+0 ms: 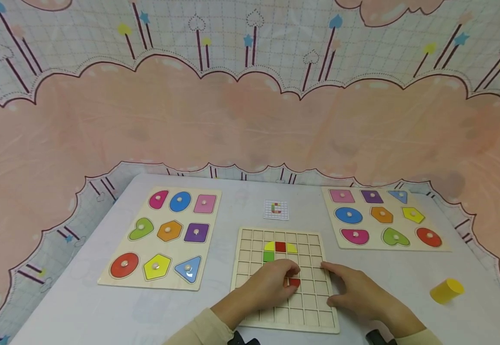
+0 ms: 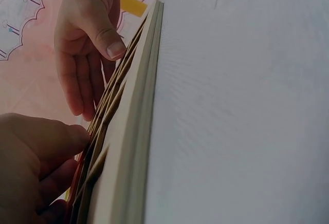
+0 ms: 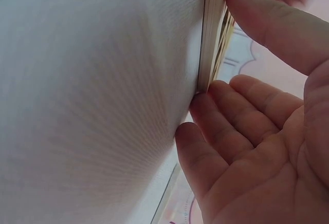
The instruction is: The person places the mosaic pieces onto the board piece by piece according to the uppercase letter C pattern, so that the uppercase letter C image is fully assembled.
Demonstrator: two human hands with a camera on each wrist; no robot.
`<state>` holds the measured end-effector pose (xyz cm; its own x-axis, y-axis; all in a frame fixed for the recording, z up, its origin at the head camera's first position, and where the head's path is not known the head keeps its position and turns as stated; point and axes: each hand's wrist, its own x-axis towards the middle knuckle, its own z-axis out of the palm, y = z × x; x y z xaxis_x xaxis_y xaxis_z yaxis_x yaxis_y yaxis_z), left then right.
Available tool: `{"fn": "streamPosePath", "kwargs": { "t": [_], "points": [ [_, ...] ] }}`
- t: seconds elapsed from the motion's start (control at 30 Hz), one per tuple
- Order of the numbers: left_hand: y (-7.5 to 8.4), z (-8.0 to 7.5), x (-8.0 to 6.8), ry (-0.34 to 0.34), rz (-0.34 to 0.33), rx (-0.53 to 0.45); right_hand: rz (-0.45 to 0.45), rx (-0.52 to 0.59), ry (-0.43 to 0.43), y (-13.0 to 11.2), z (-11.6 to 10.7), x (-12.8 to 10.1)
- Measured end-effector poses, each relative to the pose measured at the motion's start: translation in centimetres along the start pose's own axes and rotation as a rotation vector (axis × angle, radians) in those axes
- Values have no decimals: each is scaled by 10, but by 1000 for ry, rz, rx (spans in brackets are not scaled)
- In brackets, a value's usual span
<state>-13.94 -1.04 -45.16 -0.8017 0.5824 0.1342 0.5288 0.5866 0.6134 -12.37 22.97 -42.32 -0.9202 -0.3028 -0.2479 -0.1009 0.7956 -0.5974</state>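
A wooden grid board (image 1: 314, 311) lies at the front middle of the table. Its upper cells hold a red tile (image 1: 280, 247) between two yellow tiles, with a green tile (image 1: 269, 256) below. My left hand (image 1: 286, 278) is curled over the board's middle, fingertips on a red piece (image 1: 294, 282). My right hand (image 1: 333, 287) rests at the board's right edge, thumb on top and fingers straight along the side. The left wrist view shows the board's edge (image 2: 133, 131) with both hands. The right wrist view shows my right hand's fingers (image 3: 226, 111) against the board's side (image 3: 211, 29).
A small pattern card (image 1: 276, 209) lies just behind the grid board. A shape-peg puzzle board (image 1: 160, 214) sits to the left, another (image 1: 364, 206) at the back right. A yellow cylinder (image 1: 447, 290) lies on the table at the right. A pink patterned backdrop surrounds the table.
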Motion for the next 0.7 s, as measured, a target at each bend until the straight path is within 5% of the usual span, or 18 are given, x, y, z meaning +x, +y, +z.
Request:
{"fn": "streamPosePath", "kwargs": {
  "t": [0.7],
  "points": [
    [2,4,2,46,-7,1,-18,-16,7,3,1,0]
  ]
}}
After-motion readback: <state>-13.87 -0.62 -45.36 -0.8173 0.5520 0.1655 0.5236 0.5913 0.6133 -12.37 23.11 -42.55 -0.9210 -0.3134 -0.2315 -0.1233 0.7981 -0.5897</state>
